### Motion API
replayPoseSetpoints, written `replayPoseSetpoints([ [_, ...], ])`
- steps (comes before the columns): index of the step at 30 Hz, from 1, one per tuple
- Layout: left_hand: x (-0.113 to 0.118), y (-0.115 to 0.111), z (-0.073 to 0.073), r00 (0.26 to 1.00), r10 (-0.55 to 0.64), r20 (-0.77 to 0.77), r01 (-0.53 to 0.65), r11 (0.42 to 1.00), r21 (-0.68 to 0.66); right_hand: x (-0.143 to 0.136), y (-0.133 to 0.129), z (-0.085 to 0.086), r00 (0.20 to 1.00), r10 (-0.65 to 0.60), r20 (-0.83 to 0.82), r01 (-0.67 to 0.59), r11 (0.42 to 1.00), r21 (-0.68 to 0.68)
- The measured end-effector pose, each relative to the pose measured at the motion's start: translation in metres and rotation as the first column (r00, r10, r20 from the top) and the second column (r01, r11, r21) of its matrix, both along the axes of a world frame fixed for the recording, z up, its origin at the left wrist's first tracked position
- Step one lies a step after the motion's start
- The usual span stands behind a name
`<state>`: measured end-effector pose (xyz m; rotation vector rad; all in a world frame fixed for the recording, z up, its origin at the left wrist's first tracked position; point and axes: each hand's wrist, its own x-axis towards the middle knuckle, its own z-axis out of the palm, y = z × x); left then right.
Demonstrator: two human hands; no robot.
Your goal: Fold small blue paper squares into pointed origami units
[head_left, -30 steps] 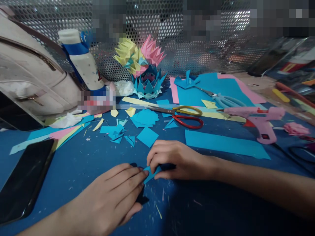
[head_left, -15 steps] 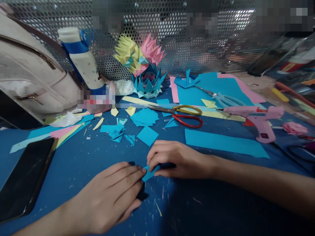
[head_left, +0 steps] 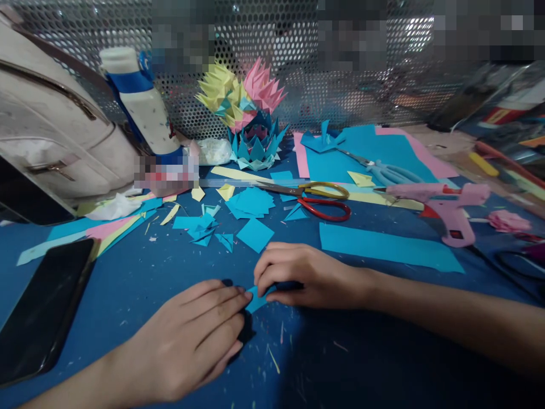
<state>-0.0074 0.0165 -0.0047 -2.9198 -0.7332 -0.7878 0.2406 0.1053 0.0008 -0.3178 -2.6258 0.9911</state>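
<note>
A small blue piece of paper (head_left: pixel 256 301) lies on the table between my hands, partly hidden by fingers. My left hand (head_left: pixel 200 335) is stretched out nearly flat, its fingertips resting on the paper's left edge. With bent fingers, my right hand (head_left: pixel 293 276) pinches the paper's right side between thumb and fingers. Just beyond my hands lie a blue paper square (head_left: pixel 255 234), a pile of blue squares (head_left: pixel 250 203) and several folded blue pieces (head_left: pixel 201 228). A long blue paper strip (head_left: pixel 387 247) lies beyond my right forearm.
Scissors with yellow and red handles (head_left: pixel 326 200), light blue-handled scissors (head_left: pixel 389 171) and a pink glue gun (head_left: pixel 451 201) lie at the back right. Folded paper flowers (head_left: pixel 259 142) stand at the back. A phone (head_left: pixel 46 307), backpack (head_left: pixel 63 113) and bottle (head_left: pixel 142 113) are on the left.
My left thumb has drawn in slightly closer under the fingers. Otherwise both hands and the paper stay almost where they were.
</note>
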Motion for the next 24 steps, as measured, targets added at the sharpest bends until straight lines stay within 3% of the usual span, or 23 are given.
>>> replayPoseSetpoints([
  [24, 0.0014, 0.0014, 0.0038, 0.999, -0.009, -0.033, 0.009, 1.0, 0.017, -0.0004, 0.0005, 0.0005, 1.0, -0.01, 0.017, 0.01, 1.0, 0.02],
])
